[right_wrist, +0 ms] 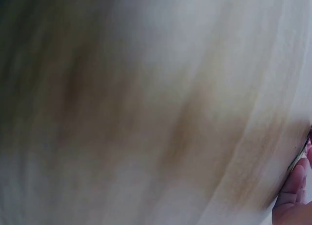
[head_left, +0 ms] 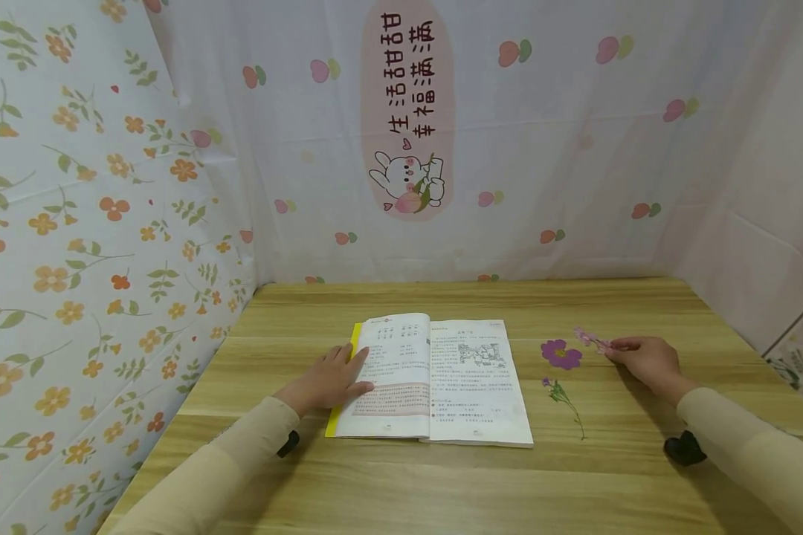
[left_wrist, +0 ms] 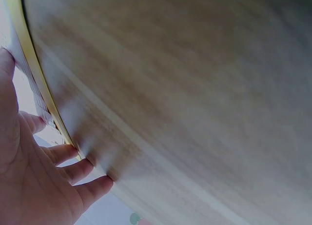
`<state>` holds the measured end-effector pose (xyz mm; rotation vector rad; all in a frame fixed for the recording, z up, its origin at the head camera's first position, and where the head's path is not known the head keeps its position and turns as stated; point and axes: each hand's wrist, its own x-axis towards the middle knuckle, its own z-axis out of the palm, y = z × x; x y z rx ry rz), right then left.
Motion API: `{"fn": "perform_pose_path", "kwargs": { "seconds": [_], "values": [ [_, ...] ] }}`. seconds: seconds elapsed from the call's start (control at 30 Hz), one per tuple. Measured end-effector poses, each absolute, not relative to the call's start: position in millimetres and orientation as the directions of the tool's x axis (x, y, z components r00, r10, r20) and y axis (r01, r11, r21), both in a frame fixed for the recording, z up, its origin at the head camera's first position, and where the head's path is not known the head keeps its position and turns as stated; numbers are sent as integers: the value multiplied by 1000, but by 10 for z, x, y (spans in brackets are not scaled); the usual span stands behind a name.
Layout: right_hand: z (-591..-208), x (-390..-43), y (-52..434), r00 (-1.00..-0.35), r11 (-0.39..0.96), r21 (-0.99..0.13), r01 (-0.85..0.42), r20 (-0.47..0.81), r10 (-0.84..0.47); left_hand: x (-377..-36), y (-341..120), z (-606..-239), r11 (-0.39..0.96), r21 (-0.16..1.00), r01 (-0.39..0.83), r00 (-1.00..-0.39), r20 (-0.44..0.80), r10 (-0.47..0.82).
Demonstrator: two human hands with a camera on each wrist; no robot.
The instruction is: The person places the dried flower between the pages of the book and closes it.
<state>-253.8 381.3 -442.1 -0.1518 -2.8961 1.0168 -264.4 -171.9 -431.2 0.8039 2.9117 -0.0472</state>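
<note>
Left hand (head_left: 331, 377) flat on the left page of an open book (head_left: 435, 379), fingers straight and slightly apart at the yellow cover edge. Right of the book, 2 pressed flowers on the wooden table (head_left: 401, 483): a purple bloom (head_left: 561, 354) and a thin stemmed sprig (head_left: 565, 401). Farther right, right hand (head_left: 645, 360), fingertips pinched on a pink flower (head_left: 590, 339) just above the tabletop.

Both arms are covered by long beige sleeves (head_left: 227, 468), seen at the lower left and lower right of the head view. A small black device (head_left: 684, 449) is worn at each wrist.
</note>
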Motion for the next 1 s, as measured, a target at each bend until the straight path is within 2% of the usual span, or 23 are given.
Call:
{"fn": "perform_pose_path", "kwargs": {
  "seconds": [0.73,1.0],
  "values": [
    [-4383,-2547,3773,-975,755,-640,145,36,218,-2651,-1716,-4309,856,6,518,-849,-121,514],
    [-4394,-2530,3781,-977,736,-666,121,53,209,-2640,-1716,-4310,863,0,505,-855,-135,501]
  ]
}}
